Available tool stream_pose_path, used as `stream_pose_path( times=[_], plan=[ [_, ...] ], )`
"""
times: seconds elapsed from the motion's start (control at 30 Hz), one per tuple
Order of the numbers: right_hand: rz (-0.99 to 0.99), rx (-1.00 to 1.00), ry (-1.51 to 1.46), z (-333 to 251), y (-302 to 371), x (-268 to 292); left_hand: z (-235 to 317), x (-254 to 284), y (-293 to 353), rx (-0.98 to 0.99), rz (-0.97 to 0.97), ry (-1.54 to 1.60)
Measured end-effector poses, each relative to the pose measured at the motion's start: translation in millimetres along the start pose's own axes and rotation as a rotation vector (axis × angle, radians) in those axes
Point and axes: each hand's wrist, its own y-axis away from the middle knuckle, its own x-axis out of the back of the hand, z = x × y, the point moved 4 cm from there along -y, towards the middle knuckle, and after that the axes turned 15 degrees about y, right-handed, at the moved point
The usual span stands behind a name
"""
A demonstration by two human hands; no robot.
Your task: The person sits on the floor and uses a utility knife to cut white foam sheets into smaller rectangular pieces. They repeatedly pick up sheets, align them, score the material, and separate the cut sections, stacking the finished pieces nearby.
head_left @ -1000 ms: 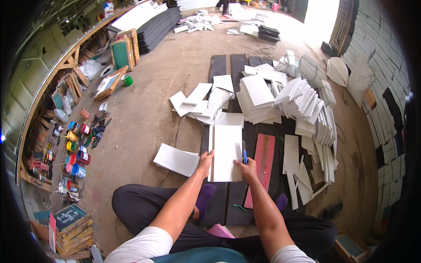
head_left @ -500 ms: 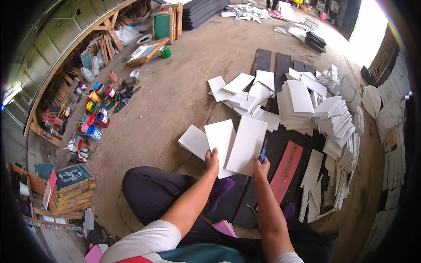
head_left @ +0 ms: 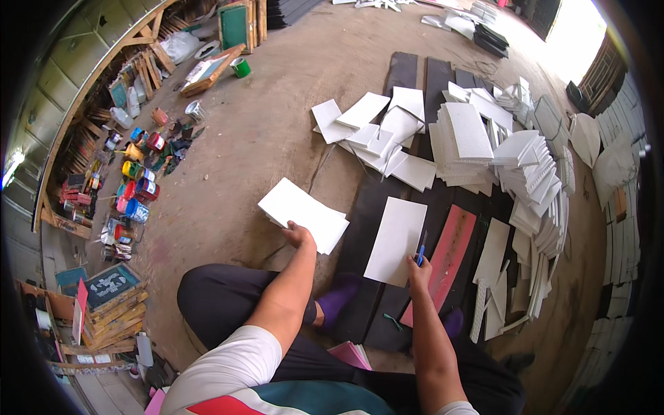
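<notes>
My left hand [head_left: 301, 236] is closed on the near edge of a white sheet [head_left: 294, 207], which lies over a small stack of similar sheets on the floor. In my right hand [head_left: 419, 272] is a blue utility knife [head_left: 420, 254], its dark tip pointing away from me. That hand also touches the lower right edge of another white rectangular sheet [head_left: 395, 238], over the black boards [head_left: 360, 238]. Whether its fingers pinch this sheet is hard to tell. Just right of it runs a long pink strip [head_left: 446, 259] with a dark middle line.
Loose white sheets [head_left: 366, 111] lie farther off, with tall stacks [head_left: 463, 135] to the right. Narrow white offcuts [head_left: 491, 256] lie near the right side. Paint cans [head_left: 138, 211] line the left, beside wooden frames [head_left: 117, 318]. A green can [head_left: 240, 67] stands farther back.
My left hand has moved left with its white sheet, onto the small stack. My right hand has shifted slightly right and down, and the sheet beside it sits lower, apart from the left one.
</notes>
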Motion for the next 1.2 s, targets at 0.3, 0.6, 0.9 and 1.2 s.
stream_pose_path(
  times=[0.3,0.6,0.9,1.2],
  plan=[
    [0.011,-0.023,-0.029,49,-14,10,35,10,46,-0.114,0.069,-0.529],
    [-0.059,-0.061,-0.142,-8,-8,-14,-49,-39,147,-0.525,-1.131,-0.113],
    [0.194,0.006,0.221,-1,-104,53,-96,-55,222,-0.314,-1.193,-0.354],
    [0.574,0.098,0.166,-171,-249,125,-123,-62,217,-0.354,-1.177,-0.508]
  ],
)
